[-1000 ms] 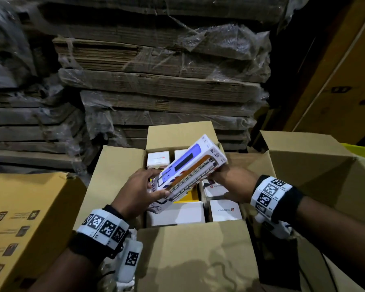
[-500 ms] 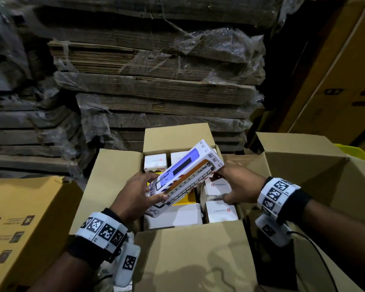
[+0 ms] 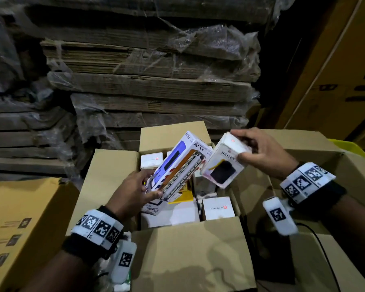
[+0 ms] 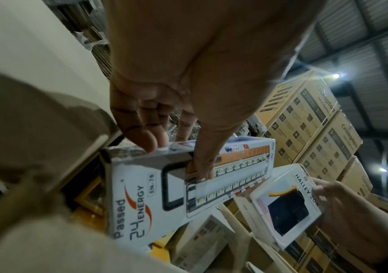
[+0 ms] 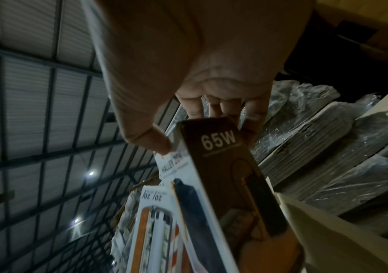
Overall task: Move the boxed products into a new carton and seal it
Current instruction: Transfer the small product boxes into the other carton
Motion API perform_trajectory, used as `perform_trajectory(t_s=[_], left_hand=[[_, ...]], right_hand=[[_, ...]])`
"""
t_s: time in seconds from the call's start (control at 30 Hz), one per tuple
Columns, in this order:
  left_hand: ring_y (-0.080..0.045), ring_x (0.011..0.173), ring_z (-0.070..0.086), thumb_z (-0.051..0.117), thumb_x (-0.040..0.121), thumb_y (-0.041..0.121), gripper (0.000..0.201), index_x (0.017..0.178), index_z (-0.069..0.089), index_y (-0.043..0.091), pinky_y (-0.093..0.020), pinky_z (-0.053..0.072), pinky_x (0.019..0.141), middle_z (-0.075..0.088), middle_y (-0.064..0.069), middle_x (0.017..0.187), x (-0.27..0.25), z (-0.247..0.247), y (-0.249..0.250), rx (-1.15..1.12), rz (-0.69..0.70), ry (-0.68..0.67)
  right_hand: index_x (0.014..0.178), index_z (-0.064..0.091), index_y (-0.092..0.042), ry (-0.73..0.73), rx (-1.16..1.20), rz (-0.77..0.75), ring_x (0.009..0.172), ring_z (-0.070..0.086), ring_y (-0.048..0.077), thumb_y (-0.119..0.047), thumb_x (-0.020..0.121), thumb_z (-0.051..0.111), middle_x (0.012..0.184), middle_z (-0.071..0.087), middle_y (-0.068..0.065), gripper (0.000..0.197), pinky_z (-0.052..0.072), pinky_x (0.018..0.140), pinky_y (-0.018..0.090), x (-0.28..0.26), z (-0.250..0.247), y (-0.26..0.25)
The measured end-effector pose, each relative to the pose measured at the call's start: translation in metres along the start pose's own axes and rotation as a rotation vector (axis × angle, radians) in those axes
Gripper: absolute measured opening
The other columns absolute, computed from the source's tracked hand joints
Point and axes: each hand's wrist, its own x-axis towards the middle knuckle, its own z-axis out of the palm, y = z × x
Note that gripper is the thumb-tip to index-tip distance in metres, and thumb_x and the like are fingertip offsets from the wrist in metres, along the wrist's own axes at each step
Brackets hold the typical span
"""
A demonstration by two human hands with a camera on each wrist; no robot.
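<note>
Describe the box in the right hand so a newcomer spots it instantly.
Start at the open carton in the centre. Above its right side, the right hand grips the Halley box. Unlike the longer lamp box beside it, it is white and shows a black device.

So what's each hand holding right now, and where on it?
Left hand grips the long LED light box at its lower end. Right hand pinches the Halley box at its top end.

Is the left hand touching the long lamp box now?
Touching. In the left wrist view the left hand grips the long lamp box: its thumb presses the printed front and its fingertips the top edge.
</note>
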Motion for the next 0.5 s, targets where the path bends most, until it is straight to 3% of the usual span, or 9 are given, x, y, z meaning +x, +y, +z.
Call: perform_trajectory(t_s=[0.03,0.13,0.2,0.27,0.3,0.37,0.43,0.5], left_hand=[[-0.004,0.071,0.052,0.084,0.076,0.031,0.059,0.130,0.058,0.028,-0.015,0.037,0.060,0.050,0.011,0.094,0.001,0.001,0.000,0.009,-0.004,0.002],[-0.001,0.072,0.050,0.083,0.077,0.028,0.056,0.127,0.058,0.025,-0.008,0.036,0.057,0.046,0.017,0.091,0.002,0.000,0.004,0.027,-0.008,-0.009],[0.000,0.074,0.050,0.083,0.077,0.027,0.056,0.127,0.057,0.026,-0.007,0.036,0.057,0.046,0.016,0.092,0.003,-0.001,0.003,0.043,-0.015,-0.030],[-0.001,0.078,0.050,0.083,0.077,0.029,0.058,0.128,0.056,0.026,-0.009,0.036,0.062,0.049,0.011,0.096,0.003,-0.003,0.004,0.076,-0.013,-0.052],[-0.004,0.081,0.051,0.084,0.076,0.031,0.061,0.130,0.056,0.026,-0.012,0.038,0.066,0.052,0.007,0.100,0.004,-0.004,0.004,0.109,-0.009,-0.062],[-0.014,0.092,0.055,0.085,0.074,0.035,0.066,0.133,0.055,0.026,-0.023,0.045,0.077,0.056,-0.002,0.114,0.005,-0.003,0.005,0.186,0.001,-0.083],[-0.020,0.107,0.054,0.084,0.074,0.039,0.070,0.136,0.053,0.027,-0.029,0.046,0.088,0.054,-0.004,0.125,0.007,-0.001,0.011,0.262,-0.002,-0.094],[-0.021,0.119,0.048,0.080,0.076,0.045,0.071,0.139,0.049,0.032,-0.032,0.045,0.093,0.049,-0.002,0.131,0.007,0.003,0.020,0.399,0.006,-0.134]], right_hand=[[0.131,0.055,-0.017,0.048,0.014,0.007,0.101,0.057,0.002,-0.024,0.066,0.067,0.109,0.054,0.001,0.067,0.041,0.079,0.003,0.002,-0.003,0.000],[0.128,0.057,-0.015,0.160,-0.005,0.020,0.092,0.053,-0.014,-0.025,0.066,0.061,0.108,0.054,-0.001,0.063,0.035,0.074,-0.003,0.006,-0.011,-0.001],[0.129,0.058,-0.016,0.226,0.013,0.035,0.090,0.054,-0.009,-0.025,0.067,0.061,0.112,0.056,0.001,0.062,0.038,0.075,-0.001,0.009,-0.020,0.000],[0.130,0.057,-0.015,0.283,0.076,0.057,0.092,0.058,0.000,-0.020,0.074,0.065,0.117,0.060,0.005,0.056,0.045,0.077,0.008,0.011,-0.027,0.001],[0.130,0.057,-0.013,0.304,0.101,0.065,0.091,0.060,0.002,-0.015,0.078,0.066,0.117,0.062,0.005,0.052,0.047,0.076,0.010,0.012,-0.030,0.001],[0.128,0.058,-0.012,0.331,0.152,0.058,0.083,0.062,-0.006,-0.011,0.079,0.065,0.109,0.065,0.000,0.050,0.050,0.071,0.010,0.014,-0.033,-0.001],[0.126,0.059,-0.015,0.349,0.195,0.041,0.080,0.063,-0.009,-0.017,0.075,0.063,0.104,0.067,-0.004,0.051,0.051,0.071,0.010,0.015,-0.035,-0.006],[0.125,0.059,-0.016,0.347,0.209,0.031,0.084,0.065,-0.004,-0.022,0.071,0.060,0.106,0.067,0.000,0.054,0.053,0.072,0.013,0.015,-0.034,-0.009]])
